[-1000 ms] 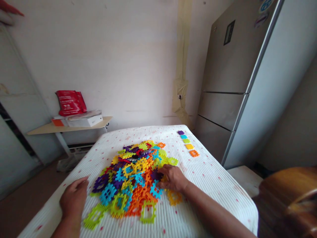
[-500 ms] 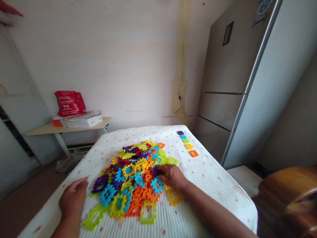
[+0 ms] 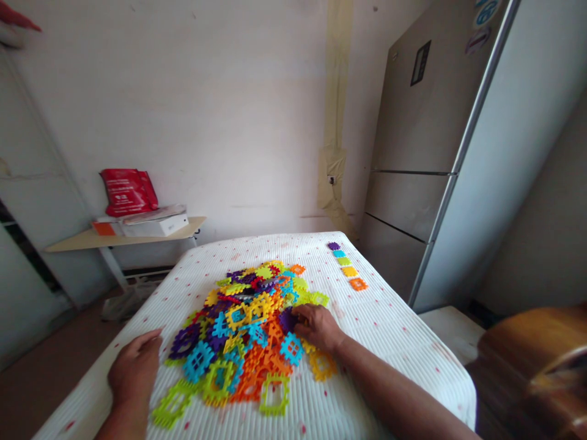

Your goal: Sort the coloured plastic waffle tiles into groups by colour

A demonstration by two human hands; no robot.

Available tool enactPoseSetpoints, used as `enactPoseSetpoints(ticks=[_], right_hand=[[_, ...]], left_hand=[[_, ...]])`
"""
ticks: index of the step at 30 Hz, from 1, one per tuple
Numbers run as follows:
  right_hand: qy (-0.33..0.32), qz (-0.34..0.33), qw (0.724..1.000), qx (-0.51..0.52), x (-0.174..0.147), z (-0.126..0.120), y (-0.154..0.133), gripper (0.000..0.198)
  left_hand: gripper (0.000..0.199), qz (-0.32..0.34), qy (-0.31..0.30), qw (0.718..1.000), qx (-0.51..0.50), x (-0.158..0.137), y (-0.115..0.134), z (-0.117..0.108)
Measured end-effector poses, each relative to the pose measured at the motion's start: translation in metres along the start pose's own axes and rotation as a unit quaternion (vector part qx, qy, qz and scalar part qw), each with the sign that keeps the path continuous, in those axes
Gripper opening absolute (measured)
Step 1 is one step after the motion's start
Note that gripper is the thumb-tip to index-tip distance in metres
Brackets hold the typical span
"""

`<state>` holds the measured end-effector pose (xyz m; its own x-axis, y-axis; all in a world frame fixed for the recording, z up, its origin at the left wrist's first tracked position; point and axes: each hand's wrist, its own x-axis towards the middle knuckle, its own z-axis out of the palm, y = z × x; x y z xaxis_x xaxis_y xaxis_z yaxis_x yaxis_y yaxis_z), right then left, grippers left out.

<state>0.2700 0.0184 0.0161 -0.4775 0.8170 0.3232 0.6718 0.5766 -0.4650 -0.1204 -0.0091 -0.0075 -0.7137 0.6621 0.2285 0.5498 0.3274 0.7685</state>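
Note:
A heap of interlocking plastic puzzle blocks point(image 3: 257, 333) in purple, blue, green, yellow, orange and red lies in front of me. At the heap's right side, my right hand point(image 3: 316, 327) has its fingers closed on the edge of a purple block point(image 3: 288, 319). Just below those fingers is a blue window-shaped block point(image 3: 292, 348). My left hand point(image 3: 136, 363) rests on the cloth left of the heap, fingers loosely stretched and holding nothing. Nearest to it are a green frame block point(image 3: 174, 403) and a purple one point(image 3: 184, 340).
A row of several single blocks point(image 3: 349, 271) runs along the right side of the white quilted cloth point(image 3: 389, 342). Beyond the table stand a fridge point(image 3: 408, 153) at right and a small side table point(image 3: 82, 240) at left, bearing boxes and a red bag point(image 3: 129, 191).
The purple block under my right fingers has shifted slightly left and shows more of its face. The blue block beside it has moved a little. My left hand is nearly still.

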Motion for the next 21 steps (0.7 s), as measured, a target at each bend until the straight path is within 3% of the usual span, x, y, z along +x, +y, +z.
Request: enactPoseSetpoints(ticks=[21], right_hand=[[0.005,0.01,1.0,0.012,0.0009,-0.0002,0.0014,0.031]], left_hand=[[0.035,-0.007,-0.003,1.0,0.006,-0.0023,0.0045,-0.0024]])
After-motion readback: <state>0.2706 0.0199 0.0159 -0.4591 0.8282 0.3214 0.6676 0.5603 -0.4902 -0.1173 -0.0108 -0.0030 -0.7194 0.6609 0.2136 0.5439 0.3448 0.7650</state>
